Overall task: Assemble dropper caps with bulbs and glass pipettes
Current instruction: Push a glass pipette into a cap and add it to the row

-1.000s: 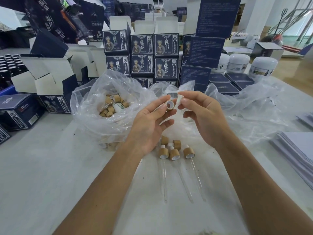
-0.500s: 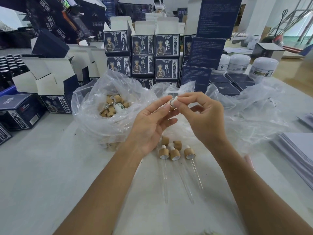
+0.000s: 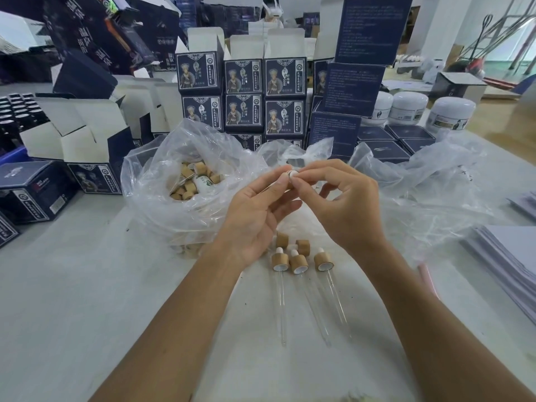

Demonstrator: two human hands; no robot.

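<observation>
Bulb pinched between left hand, right hand

Bright, even, soft light w/ faint shadows; daylight from window top right. Wide-angle bends edges; background slightly soft.

- A pale grey table fills the foreground.
- Dark blue printed boxes stand stacked at 12 o'clock, with open white-flapped cartons at 10 o'clock.
- White lidded jars sit at 2 o'clock.
- A wooden floor and bright daylight show at 2 o'clock.
- Stacked white sheets lie at 3 o'clock.
</observation>
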